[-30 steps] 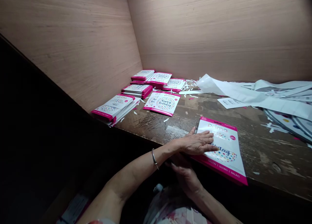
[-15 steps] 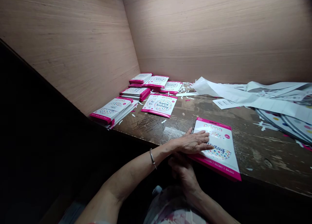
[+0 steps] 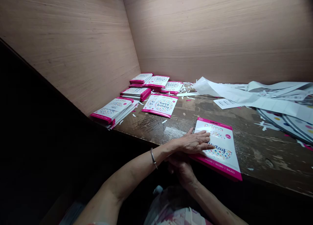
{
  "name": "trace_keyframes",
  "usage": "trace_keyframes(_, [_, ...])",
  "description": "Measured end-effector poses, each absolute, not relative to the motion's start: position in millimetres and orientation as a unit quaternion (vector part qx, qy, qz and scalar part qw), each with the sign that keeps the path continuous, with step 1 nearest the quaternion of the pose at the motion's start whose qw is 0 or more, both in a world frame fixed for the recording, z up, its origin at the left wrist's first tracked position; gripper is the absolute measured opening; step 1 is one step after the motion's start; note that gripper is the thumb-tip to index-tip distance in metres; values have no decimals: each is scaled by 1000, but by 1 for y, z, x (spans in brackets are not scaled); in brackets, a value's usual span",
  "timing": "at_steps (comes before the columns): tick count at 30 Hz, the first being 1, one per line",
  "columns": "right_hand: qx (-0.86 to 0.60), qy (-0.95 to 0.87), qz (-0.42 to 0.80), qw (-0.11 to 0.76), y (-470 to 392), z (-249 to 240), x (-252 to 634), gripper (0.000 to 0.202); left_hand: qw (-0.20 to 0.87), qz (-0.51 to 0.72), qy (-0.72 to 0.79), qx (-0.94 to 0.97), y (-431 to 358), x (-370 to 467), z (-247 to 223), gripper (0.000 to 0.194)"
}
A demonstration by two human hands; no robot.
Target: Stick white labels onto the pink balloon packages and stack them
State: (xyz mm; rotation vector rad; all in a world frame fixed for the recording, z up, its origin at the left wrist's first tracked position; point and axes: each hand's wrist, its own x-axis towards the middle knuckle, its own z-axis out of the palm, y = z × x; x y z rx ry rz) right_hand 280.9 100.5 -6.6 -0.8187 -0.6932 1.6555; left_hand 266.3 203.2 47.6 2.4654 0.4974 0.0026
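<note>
Right hand [image 3: 182, 168] fingertips hidden under the left hand [image 3: 195, 142] and balloon packet [image 3: 217, 148] edge.

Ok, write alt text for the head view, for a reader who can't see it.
A person's left hand lies flat on a pink-and-white balloon packet at the near edge of a worn wooden bench, the right hand just below that edge. Stacks of packets sit in the far corner; white paper strips trail right.
</note>
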Motion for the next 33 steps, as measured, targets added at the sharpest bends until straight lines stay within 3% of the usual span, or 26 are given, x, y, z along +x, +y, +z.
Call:
trace_keyframes(12, [-478,-234,667,521,79,-3,291,23,321,4,184,929,201,266,54,42])
trace_keyframes(26, [-480,-336,733,346,57,54,359,19,320,29,206,924,194,265,58,48])
trace_keyframes(33, [-591,-445,586,330,91,93,448,30,299,51,195,933,197,264,51,51])
